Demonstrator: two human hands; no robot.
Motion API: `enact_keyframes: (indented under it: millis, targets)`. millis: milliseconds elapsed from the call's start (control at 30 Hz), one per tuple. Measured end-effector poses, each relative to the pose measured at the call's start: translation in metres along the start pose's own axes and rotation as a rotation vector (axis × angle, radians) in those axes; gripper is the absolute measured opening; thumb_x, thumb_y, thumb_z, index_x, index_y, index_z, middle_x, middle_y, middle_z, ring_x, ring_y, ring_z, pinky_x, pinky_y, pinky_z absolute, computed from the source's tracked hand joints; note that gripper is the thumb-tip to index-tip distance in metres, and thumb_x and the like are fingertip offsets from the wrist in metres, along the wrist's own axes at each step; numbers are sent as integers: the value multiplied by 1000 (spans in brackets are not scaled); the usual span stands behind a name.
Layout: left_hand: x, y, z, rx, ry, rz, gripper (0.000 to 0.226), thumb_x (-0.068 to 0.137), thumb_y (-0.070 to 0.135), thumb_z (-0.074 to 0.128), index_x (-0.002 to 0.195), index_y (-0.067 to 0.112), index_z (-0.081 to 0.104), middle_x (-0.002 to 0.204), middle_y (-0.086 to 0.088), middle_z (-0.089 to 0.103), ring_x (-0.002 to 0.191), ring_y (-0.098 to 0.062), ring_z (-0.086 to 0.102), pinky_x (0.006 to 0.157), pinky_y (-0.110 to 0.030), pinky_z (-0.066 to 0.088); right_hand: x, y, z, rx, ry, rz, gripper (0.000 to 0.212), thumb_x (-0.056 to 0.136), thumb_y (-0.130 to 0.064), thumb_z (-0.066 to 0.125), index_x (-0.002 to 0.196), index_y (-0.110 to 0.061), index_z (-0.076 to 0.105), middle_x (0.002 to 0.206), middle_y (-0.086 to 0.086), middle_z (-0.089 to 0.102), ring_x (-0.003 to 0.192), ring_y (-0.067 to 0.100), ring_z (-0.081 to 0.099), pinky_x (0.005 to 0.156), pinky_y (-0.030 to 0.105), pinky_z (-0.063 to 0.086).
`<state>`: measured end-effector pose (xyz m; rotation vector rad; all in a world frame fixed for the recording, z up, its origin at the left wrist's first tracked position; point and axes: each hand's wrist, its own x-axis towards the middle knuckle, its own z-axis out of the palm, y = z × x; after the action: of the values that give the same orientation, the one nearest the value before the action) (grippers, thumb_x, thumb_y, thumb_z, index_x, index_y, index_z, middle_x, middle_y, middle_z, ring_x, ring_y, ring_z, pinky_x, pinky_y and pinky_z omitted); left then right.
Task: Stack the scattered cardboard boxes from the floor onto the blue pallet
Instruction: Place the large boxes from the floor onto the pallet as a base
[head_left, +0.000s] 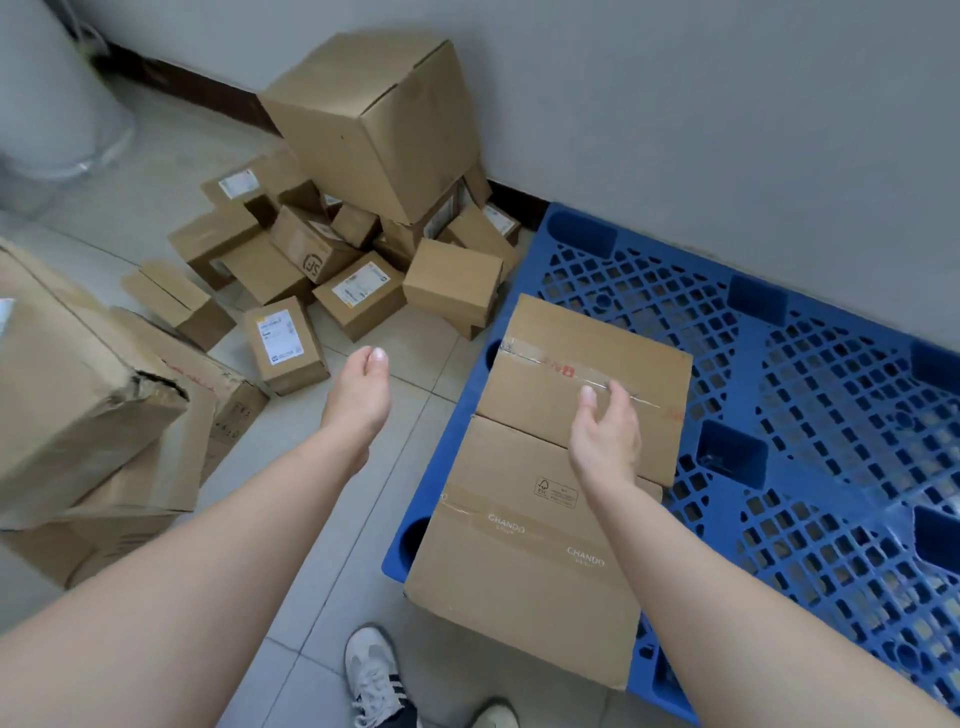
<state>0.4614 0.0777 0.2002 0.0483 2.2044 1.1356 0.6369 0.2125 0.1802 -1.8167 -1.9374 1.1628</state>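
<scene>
While both hands are free, select the next box. The left hand (358, 395) is released, fingers extended over the floor (415, 364) toward the labelled small box (283, 343). The right hand (605, 431) hangs loosely curled, grasping nothing, above two flat boxes (519, 571) lying on the near-left edge of the blue pallet (805, 389). The heap of boxes (358, 291) lies by the wall, off the pallet. Grip the small box across opposite faces. Seat it flush beside the placed boxes, without overhang.

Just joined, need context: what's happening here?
A person is stacking boxes on the pallet. A near box and a far box lie along its left edge. Both hands are empty: the right hand hovers over the far box, and the left hand reaches toward the floor pile.
</scene>
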Motion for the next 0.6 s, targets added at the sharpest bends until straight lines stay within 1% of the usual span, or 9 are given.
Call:
enact_keyframes:
  millis: [67,133,200,233,300,367,433,500,600]
  targets:
    - [2,8,-23,-15,26,-4,47,103,38,25,138,11,43,140,-10,44,128,-28,40,100,-37,33,-4,-22,8,2,-25,-18,52,101,-41,33,148,-18,30,152,3,34,139,23,30,111,38,25]
    - [4,17,-47,-50,47,7,41,104,36,24,129,17,50,126,-2,49,118,-23,41,95,-34,32,-10,-46,18,7,-52,-40,52,101,-42,33,148,-18,30,152,3,34,139,23,31,111,39,25]
    - [7,24,-71,-71,89,8,30,104,35,23,99,27,52,100,7,48,105,-19,39,87,-29,29,-17,-70,28,6,-77,-71,53,101,-42,32,148,-18,29,152,3,34,139,23,30,110,39,26]
    - [11,25,-84,-70,110,9,30,104,35,23,93,26,49,95,6,47,101,-19,39,84,-30,29,-20,-82,34,6,-90,-92,52,101,-42,32,148,-18,30,152,3,34,139,22,31,110,39,26]
    - [16,28,-110,-92,157,19,32,103,35,24,102,17,50,98,0,49,96,-24,44,79,-31,31,-28,-107,45,7,-117,-139,52,102,-41,33,148,-18,30,151,3,35,138,22,32,109,37,26]
    - [20,32,-134,-110,206,31,36,102,35,25,107,10,52,90,-5,49,93,-30,47,75,-32,34,-35,-131,59,11,-142,-188,52,102,-41,33,148,-17,30,151,2,35,138,21,32,109,36,26]
    - [22,34,-156,-121,250,29,33,102,33,27,94,13,51,83,-9,46,87,-31,45,72,-33,36,-43,-154,73,7,-159,-232,53,101,-42,33,148,-17,30,151,2,36,138,20,32,110,37,26]
    - [23,37,-179,-133,298,29,28,100,30,27,80,16,42,74,-2,36,75,-23,34,63,-31,28,-53,-175,87,0,-174,-267,54,101,-43,33,148,-17,30,150,3,37,138,20,33,110,38,28]
    - [26,37,-213,-162,364,22,28,100,30,28,78,19,39,72,3,34,69,-17,31,61,-29,26,-69,-206,108,5,-206,-320,53,101,-44,32,147,-18,30,149,2,37,137,20,34,109,38,29]
